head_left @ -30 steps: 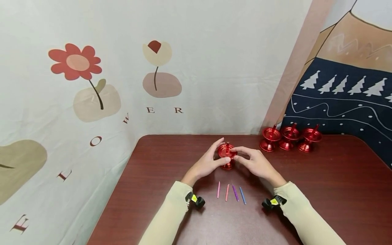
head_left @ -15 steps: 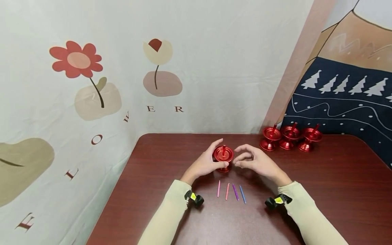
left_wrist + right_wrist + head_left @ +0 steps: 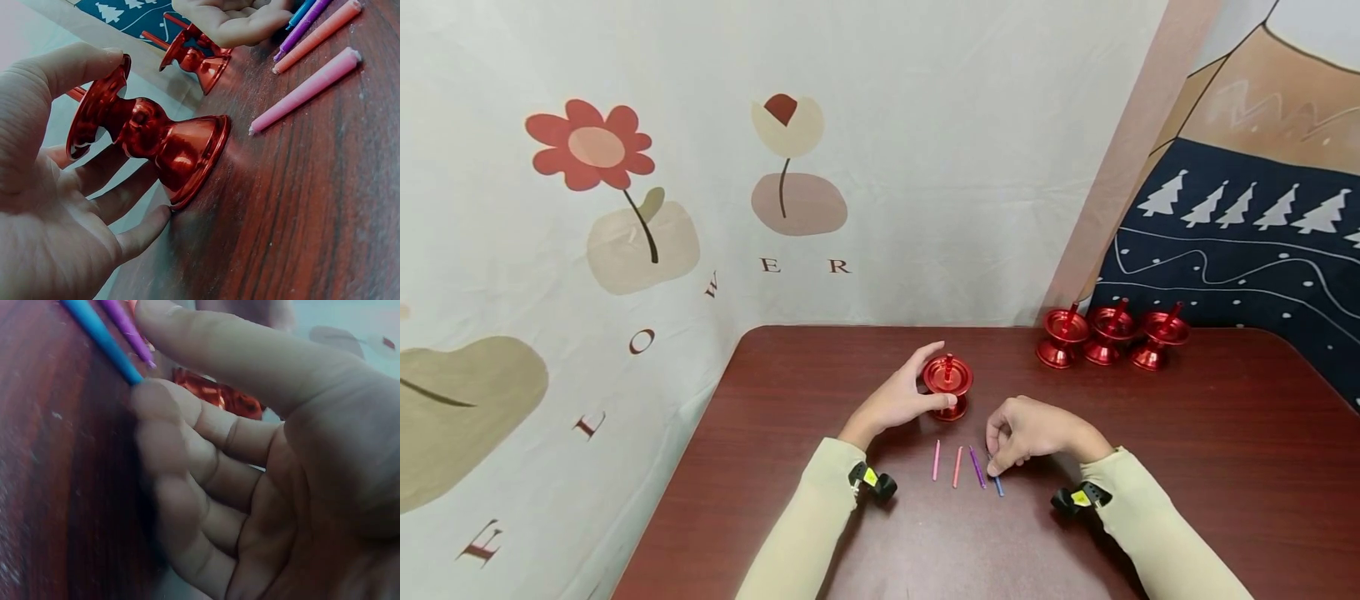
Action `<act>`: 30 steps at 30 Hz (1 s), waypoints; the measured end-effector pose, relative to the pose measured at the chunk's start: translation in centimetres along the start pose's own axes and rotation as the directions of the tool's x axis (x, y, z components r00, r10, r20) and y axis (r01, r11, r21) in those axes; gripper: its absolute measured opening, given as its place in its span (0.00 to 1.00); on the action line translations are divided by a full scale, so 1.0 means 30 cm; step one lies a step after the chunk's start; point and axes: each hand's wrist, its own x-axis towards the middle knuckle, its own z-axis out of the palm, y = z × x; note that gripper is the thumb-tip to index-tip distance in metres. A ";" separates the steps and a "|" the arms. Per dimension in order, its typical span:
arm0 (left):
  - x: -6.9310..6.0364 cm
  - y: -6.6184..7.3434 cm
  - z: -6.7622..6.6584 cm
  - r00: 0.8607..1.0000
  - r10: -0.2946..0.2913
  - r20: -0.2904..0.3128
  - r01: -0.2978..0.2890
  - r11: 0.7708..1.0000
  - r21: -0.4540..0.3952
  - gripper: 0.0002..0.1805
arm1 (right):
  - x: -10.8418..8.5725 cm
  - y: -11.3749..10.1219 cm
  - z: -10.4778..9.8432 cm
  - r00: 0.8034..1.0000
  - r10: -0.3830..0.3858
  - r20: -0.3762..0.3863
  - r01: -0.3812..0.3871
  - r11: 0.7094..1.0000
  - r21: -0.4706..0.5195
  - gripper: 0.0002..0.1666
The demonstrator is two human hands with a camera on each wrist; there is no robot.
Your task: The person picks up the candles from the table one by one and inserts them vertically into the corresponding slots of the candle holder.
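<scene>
A shiny red metal candle holder (image 3: 947, 385) with an upright red stem stands on the table. My left hand (image 3: 895, 402) holds it from the left, thumb at the dish's rim in the left wrist view and fingers around the far side. Low over the blue candle (image 3: 999, 486) is my right hand (image 3: 1037, 428), fingers bent. In the right wrist view its fingertips (image 3: 153, 400) meet the end of the blue candle, while the thumb stays apart from it. Left of that lie thin purple (image 3: 977, 467), coral (image 3: 957, 467) and pink candles (image 3: 936, 460).
Three more red candle holders (image 3: 1102, 337) stand in a row at the back right of the brown table (image 3: 1225, 467). A pale cloth with printed flowers (image 3: 925, 167) hangs behind, and a dark blue one (image 3: 1225, 258) with white trees on the right.
The candle holder has shifted slightly left and nearer, with my left hand staying on it. My right hand has left the holder and come down toward me to the blue candle.
</scene>
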 end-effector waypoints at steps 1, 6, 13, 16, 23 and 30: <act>0.000 0.000 -0.001 1.000 0.004 0.002 -0.004 1.000 0.001 0.53 | 0.001 -0.005 0.005 1.000 -0.006 -0.014 0.005 0.999 -0.036 0.15; 0.004 -0.003 -0.002 1.000 0.013 0.009 -0.013 1.000 -0.001 0.52 | 0.003 -0.023 0.015 0.998 -0.027 -0.053 0.020 0.991 -0.134 0.17; -0.007 0.004 -0.001 1.000 0.014 -0.001 -0.014 1.000 0.007 0.51 | -0.005 -0.010 0.004 0.999 -0.032 -0.012 0.030 0.991 -0.130 0.17; -0.010 0.006 -0.001 1.000 0.020 0.002 -0.020 1.000 -0.001 0.50 | -0.007 -0.013 0.003 0.999 -0.033 0.004 0.033 0.988 -0.149 0.19; -0.012 0.007 -0.002 1.000 0.020 0.005 -0.020 1.000 -0.013 0.50 | -0.014 -0.019 0.001 0.999 -0.041 0.030 0.045 0.990 -0.136 0.19; -0.007 0.001 0.000 1.000 0.029 0.009 -0.029 0.999 -0.027 0.49 | -0.008 -0.024 0.011 1.000 -0.022 0.004 0.022 0.980 -0.200 0.20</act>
